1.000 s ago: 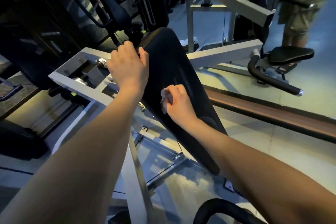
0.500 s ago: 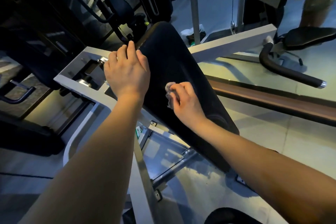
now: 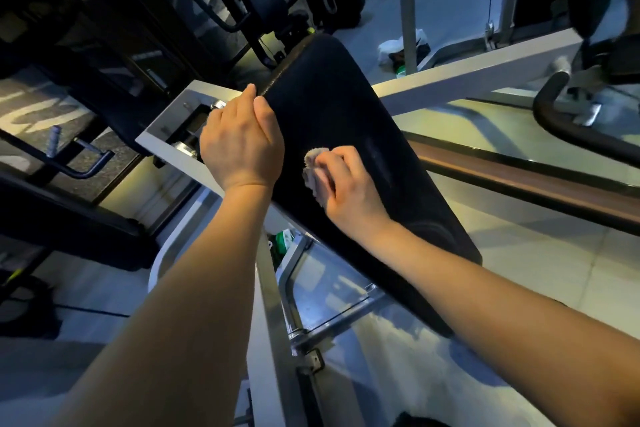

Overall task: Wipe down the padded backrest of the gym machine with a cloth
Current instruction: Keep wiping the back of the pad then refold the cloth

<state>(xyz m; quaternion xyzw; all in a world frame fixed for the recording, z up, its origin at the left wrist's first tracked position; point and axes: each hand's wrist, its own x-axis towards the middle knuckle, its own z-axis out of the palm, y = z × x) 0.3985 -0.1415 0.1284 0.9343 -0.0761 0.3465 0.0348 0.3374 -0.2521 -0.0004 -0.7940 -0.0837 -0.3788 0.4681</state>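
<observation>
Head view: the backrest (image 3: 332, 97), a black pad, sits tilted betw. white frame (image 3: 162, 125) rails. L hand (image 3: 242, 146) curls over the pad's left edge and grips it, just beside the frame hardware. R hand (image 3: 346, 191) clamps the bunched cloth (image 3: 313, 166) against mid-pad, fingers curled round it.

Risks, in my judgement:
- The cloth is a small wad, so top and bottom of the pad may get missed.
- The strip under L hand goes unwiped unless that hand shifts.
- The wad could slip under pressure.

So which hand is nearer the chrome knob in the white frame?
Left. The left hand grips the backrest edge beside the chrome knob; the right hand holds the cloth farther off.
</observation>
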